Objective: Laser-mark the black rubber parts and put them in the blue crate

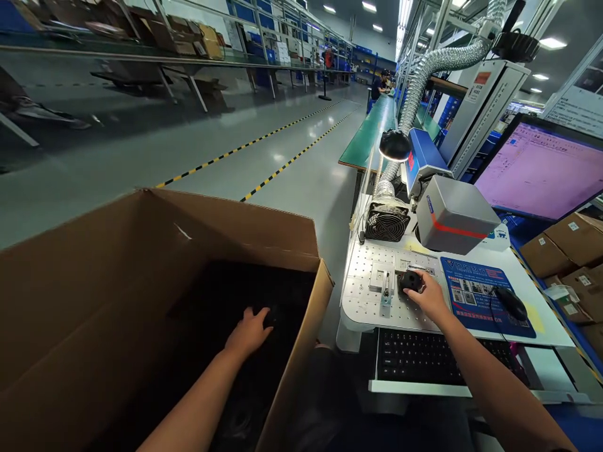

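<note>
My right hand (429, 295) grips a small round black part (411, 281) with holes in its face, thumb and fingers on its right side. The part is at the metal fixture on a perforated white plate (358, 295). A small metal clamp (386, 290) stands just left of it. My left hand (248, 331) reaches down inside a large open cardboard box (226, 223), its fingers curled around something dark. Black contents fill the bottom of the box, too dark to tell apart, and they hide what the left fingers hold.
Over the plate hangs a grey machine head (456, 213), with a black fan (388, 222) behind the plate. A blue mouse pad (480, 295), a mouse (511, 303), a keyboard (419, 358) and a monitor (541, 169) are on the right. Stacked cartons (577, 245) stand beyond.
</note>
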The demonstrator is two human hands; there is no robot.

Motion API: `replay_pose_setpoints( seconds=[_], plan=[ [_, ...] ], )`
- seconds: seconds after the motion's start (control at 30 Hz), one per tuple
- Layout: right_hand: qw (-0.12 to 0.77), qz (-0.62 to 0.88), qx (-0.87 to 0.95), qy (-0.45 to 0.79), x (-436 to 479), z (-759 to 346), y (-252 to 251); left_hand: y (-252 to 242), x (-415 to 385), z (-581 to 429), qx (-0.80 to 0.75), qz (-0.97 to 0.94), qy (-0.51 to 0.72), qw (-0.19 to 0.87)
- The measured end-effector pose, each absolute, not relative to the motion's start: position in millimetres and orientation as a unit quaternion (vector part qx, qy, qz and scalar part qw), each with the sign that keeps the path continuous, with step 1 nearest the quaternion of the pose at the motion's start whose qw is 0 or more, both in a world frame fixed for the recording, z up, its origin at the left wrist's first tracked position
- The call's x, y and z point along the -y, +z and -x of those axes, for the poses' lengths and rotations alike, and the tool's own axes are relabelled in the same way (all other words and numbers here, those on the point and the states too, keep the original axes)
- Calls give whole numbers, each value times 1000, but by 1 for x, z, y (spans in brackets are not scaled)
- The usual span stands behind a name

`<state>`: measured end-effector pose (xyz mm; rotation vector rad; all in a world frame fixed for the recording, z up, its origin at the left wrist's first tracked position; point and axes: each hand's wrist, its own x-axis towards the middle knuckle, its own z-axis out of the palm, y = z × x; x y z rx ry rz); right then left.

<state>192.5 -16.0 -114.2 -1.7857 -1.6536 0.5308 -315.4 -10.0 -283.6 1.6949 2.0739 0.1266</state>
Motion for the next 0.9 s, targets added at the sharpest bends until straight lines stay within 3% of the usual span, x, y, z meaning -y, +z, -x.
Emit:
replay_pose_setpoints(
  seconds=[0.43, 0.9],
  plan=[
    [355, 682, 617, 170, 3, -184, -139, -292, 5, 309, -765, -613, 38, 196],
    [350, 733, 558, 170, 15, -183, -138, -230, 113, 305, -795, -529, 228, 191]
  ],
)
